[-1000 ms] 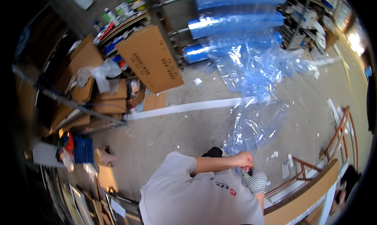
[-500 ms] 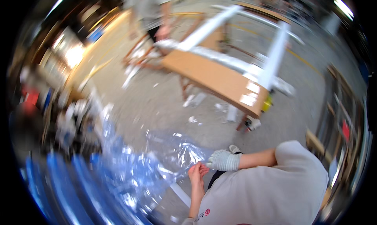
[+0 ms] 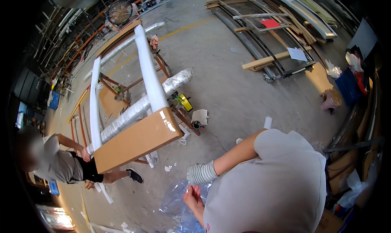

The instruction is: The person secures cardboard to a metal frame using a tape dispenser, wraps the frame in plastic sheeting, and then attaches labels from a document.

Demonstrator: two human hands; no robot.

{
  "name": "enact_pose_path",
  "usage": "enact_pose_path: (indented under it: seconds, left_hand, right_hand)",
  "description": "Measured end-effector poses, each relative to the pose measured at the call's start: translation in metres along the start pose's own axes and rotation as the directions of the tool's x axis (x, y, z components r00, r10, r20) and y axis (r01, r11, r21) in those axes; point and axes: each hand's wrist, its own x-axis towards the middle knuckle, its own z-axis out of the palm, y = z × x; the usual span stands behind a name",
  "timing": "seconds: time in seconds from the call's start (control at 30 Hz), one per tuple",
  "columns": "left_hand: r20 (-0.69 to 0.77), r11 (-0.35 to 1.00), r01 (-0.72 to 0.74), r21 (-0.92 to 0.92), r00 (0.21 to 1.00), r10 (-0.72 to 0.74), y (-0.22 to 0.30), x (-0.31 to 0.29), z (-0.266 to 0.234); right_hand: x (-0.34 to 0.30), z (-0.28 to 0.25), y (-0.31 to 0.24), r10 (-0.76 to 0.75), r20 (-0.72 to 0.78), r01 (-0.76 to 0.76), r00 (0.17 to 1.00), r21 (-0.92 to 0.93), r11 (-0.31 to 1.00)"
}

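At the lower middle, my bare left hand is palm-up with its fingers curled in on the clear plastic film. Just above it my right hand, in a pale striped knit glove, comes close to the left fingertips; its own fingers are hidden behind the glove's back. The film hangs below and left of both hands, crumpled and bluish, and runs off the lower edge.
Ahead left, a brown cardboard-covered frame with white-wrapped bars rests on wooden trestles. A co-worker stands at its left end. Metal and wood frames lie far right; a stool stands near clutter.
My view has swung to the right, so the wrapped frame and co-worker appear farther left. The blue bundles at lower left have left the view. Both hands remain close together by the film.
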Motion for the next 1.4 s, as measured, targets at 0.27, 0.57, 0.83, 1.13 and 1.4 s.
enact_pose_path:
  seconds: [0.27,0.57,0.83,1.13,1.4]
  left_hand:
    - [-0.155,0.971,-0.098,-0.22,0.986,0.064,0.0,0.043,0.006]
    - [-0.383,0.87,-0.396,0.293,0.786,0.486,0.126,0.07,-0.036]
    - [-0.56,0.912,-0.395,0.113,0.733,0.387,0.193,0.071,-0.016]
    - [-0.619,0.759,-0.649,0.048,0.577,0.533,0.243,0.169,-0.051]
    - [-0.58,0.863,-0.292,0.413,0.646,0.496,0.184,0.292,0.195]
  right_hand:
    - [-0.055,-0.024,0.051,-0.021,-0.203,0.037,0.979,0.076,0.996]
    - [-0.198,-0.06,0.154,0.338,-0.049,-0.312,0.94,0.274,0.91]
    - [-0.313,-0.045,0.198,0.543,0.107,-0.552,0.833,0.246,0.797]
    - [-0.351,-0.065,0.27,0.669,0.14,-0.681,0.73,0.225,0.697]
    - [-0.386,-0.078,0.398,0.79,0.384,-0.874,0.478,0.116,0.473]
